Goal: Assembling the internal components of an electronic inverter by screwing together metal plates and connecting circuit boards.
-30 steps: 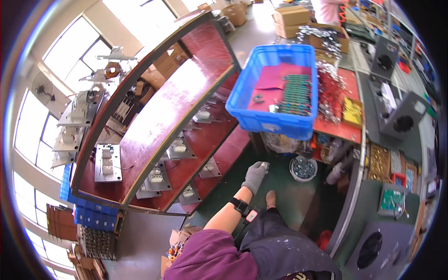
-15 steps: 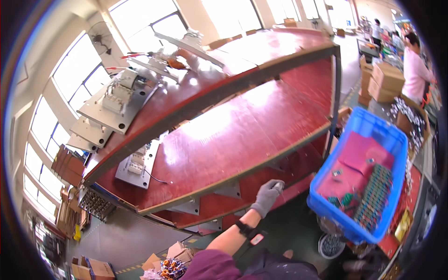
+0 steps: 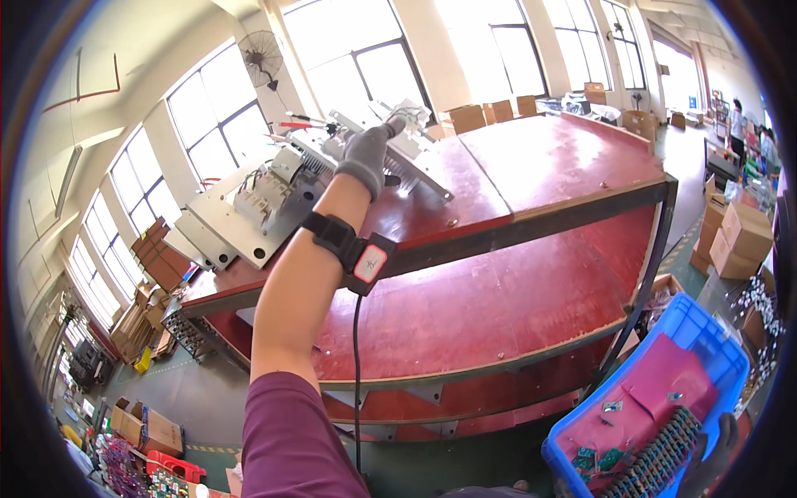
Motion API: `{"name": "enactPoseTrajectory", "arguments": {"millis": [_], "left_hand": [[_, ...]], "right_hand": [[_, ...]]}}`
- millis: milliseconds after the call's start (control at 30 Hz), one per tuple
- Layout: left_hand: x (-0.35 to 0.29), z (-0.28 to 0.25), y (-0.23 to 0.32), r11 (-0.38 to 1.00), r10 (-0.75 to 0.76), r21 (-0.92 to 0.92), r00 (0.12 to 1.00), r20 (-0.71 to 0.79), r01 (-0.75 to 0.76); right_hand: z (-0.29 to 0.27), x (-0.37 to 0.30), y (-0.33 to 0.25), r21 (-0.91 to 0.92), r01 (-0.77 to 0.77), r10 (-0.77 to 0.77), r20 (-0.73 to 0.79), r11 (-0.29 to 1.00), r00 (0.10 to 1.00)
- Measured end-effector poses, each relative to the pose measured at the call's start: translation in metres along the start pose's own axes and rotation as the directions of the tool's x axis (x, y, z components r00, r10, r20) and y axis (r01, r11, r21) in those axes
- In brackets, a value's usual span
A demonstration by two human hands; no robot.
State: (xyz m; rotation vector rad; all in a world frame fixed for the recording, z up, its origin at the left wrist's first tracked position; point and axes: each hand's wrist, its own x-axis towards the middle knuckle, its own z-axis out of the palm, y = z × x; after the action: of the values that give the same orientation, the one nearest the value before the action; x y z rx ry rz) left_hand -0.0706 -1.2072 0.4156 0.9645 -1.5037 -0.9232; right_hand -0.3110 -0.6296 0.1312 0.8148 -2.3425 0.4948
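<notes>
My left hand (image 3: 369, 156), in a grey glove, reaches up to the top of the red rack. It is at a pale metal plate with fittings (image 3: 419, 162), fingers stretched over it and thumb apart. The hand hides part of the plate, so a firm grip does not show. At the lower right, my right hand (image 3: 718, 455), in a dark glove, is beside the right wall of a blue plastic bin (image 3: 573, 469). Its lower part is cut off, and its grip is unclear. Inside the bin are a pink sheet (image 3: 668, 378) and a row of green circuit boards (image 3: 660, 452).
The red-topped rack (image 3: 564, 170) has shelves below and a metal frame. More metal plates (image 3: 237, 220) lie on its left end. Cardboard boxes (image 3: 743, 236) stand at the right, others (image 3: 158, 432) at the lower left. People (image 3: 737, 129) are far off at the right.
My left hand has gone from beside the lower shelf up to the metal plates on top. The view has turned. My right hand now shows at the bin's right side.
</notes>
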Motion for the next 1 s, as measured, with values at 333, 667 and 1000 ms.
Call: {"name": "enactPoseTrajectory", "arguments": {"millis": [333, 667, 1000], "left_hand": [[-0.039, 0.03, 0.026, 0.989, 0.078, -0.117, 0.993, -0.093, -0.088], [-0.201, -0.046, 0.093, 0.956, 0.077, -0.293, 0.984, 0.164, -0.026], [-0.3, -0.11, 0.086, 0.927, 0.235, -0.357, 0.922, 0.307, -0.117]], "right_hand": [[0.073, 0.061, -0.065, 0.789, 0.128, -0.353, 0.119, 0.601, 0.928], [0.08, 0.146, -0.288, 0.441, -0.806, -0.814, 0.239, -0.394, 0.529], [0.04, 0.152, -0.405, 0.102, -0.677, -0.679, 0.017, -0.729, 0.734]]}}
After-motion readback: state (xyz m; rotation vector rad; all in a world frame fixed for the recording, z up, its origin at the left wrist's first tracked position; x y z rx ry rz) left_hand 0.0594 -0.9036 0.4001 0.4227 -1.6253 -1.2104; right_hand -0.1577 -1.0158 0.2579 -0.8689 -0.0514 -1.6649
